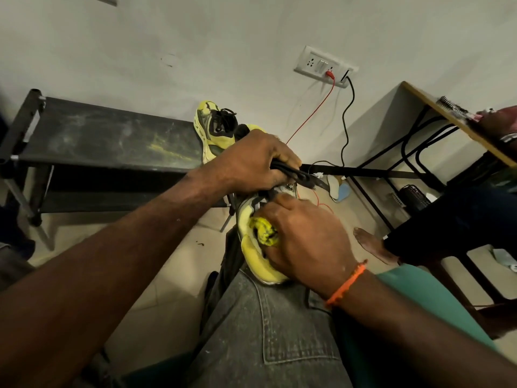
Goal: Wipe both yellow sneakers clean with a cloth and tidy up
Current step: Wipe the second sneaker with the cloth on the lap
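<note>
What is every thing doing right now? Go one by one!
Left hand: grips the near sneaker's top.
Right hand: presses the cloth on the sneaker.
Cloth: bunched up, yellow, dirty.
Near sneaker: held on the lap.
Far sneaker: lying on the rack, untouched.

Landmark: black bench against the wall.
Switch panel: on the wall up and right of the bench (a red wire and a black cable hang from it).
Desk: far right of the bench, black frame beneath.
Floor: pale tiles below the bench.
</note>
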